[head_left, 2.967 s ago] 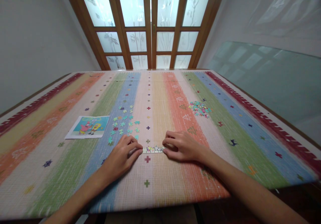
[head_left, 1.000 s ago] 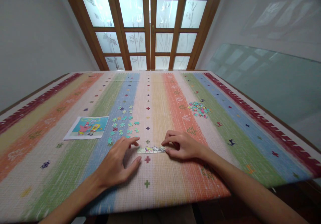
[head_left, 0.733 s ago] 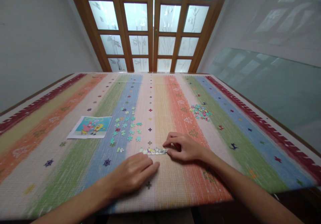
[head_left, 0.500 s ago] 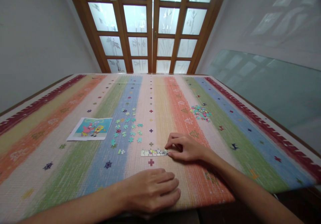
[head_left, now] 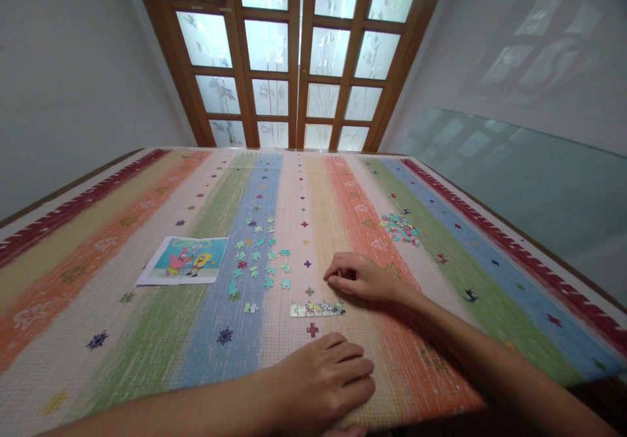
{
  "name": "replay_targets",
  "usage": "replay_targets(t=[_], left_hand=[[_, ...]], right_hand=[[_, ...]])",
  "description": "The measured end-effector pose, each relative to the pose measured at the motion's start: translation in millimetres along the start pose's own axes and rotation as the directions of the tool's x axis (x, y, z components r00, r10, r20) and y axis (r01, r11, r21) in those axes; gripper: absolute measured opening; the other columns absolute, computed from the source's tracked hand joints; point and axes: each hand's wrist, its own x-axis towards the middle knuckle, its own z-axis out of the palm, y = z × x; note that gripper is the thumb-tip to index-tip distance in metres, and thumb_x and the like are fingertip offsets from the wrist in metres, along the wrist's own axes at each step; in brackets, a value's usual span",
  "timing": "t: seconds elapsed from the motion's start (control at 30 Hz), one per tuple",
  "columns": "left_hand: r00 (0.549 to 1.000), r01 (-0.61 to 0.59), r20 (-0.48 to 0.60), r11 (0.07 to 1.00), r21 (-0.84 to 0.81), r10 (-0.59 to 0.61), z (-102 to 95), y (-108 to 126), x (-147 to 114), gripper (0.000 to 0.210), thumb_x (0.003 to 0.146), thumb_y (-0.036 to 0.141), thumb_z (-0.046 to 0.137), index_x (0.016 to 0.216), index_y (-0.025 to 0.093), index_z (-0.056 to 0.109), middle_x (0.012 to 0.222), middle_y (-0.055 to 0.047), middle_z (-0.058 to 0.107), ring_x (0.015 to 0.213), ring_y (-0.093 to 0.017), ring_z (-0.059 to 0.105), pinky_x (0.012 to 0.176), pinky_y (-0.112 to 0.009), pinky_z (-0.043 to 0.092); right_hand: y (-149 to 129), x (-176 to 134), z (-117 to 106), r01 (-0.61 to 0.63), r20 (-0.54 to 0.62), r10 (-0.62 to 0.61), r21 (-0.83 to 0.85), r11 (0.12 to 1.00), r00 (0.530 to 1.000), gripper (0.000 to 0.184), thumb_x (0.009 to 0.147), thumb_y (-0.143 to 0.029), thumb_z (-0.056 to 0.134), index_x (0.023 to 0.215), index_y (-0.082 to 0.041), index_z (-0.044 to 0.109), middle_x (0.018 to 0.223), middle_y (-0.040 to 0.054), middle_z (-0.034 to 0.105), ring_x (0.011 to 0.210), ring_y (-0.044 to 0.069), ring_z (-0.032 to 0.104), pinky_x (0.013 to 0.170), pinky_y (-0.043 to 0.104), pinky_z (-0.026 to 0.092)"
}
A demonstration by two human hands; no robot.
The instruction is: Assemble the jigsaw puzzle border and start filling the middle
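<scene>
A short strip of joined jigsaw puzzle pieces [head_left: 317,310] lies on the striped tablecloth [head_left: 196,339]. Just above and right of its right end is my right hand [head_left: 365,277], apart from the strip, with thumb and forefinger pinched together. Whatever sits between those fingertips is too small to make out. My left hand [head_left: 326,378] rests palm down near the table's front edge, below the strip, its fingers loosely bent and holding nothing visible. Left of the strip are small puzzle pieces [head_left: 251,307], and beyond them several loose turquoise pieces [head_left: 257,255] are spread out.
A printed cartoon picture [head_left: 189,259] lies on the left part of the table. Farther back on the right is a heap of mixed puzzle pieces [head_left: 402,229]. Wooden glass-paned doors [head_left: 298,64] stand behind the table, and a glass panel [head_left: 519,182] is at the right wall.
My right hand has come away from the strip's right end and moved slightly up, uncovering the strip. My left hand stays near the front edge. The whole view has shifted a little.
</scene>
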Motion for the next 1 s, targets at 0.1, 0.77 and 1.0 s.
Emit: replay_targets(t=[0.1, 0.77, 1.0], left_hand=[[1.000, -0.006, -0.001, 1.000, -0.006, 0.006, 0.3, -1, 0, 0.028, 0.101, 0.042, 0.060, 0.111, 0.016, 0.067, 0.113, -0.011, 0.072, 0.108, -0.025, 0.064, 0.092, -0.037, 0.050], [0.954, 0.279, -0.179, 0.932, 0.232, -0.241, 10.4, 9, -9, 0.048, 0.094, 0.045, 0.058, 0.121, 0.006, 0.064, 0.140, -0.021, 0.062, 0.128, -0.035, 0.058, 0.114, -0.046, 0.042], [0.945, 0.320, -0.142, 0.924, 0.210, -0.295, 11.4, 11, -9, 0.050, 0.097, 0.049, 0.054, 0.125, 0.008, 0.062, 0.138, -0.020, 0.065, 0.128, -0.034, 0.060, 0.113, -0.045, 0.043]], right_hand=[[0, 32, 4, 0.006, -0.022, -0.007, -0.053, 0.999, 1.000, 0.013, 0.092, -0.018, 0.064, 0.092, -0.016, 0.077, 0.079, 0.0028, 0.068, 0.066, 0.012, 0.056, 0.066, 0.028, 0.044], [21, 174, 34, -0.008, -0.003, 0.007, -0.272, 0.962, 1.000, 0.017, 0.092, -0.023, 0.069, 0.107, -0.018, 0.077, 0.099, 0.0072, 0.062, 0.086, 0.019, 0.058, 0.084, 0.032, 0.044], [23, 172, 36, -0.004, -0.019, 0.000, -0.247, 0.969, 1.000, 0.014, 0.091, -0.020, 0.066, 0.102, -0.015, 0.073, 0.101, 0.0083, 0.062, 0.089, 0.020, 0.059, 0.083, 0.032, 0.045]])
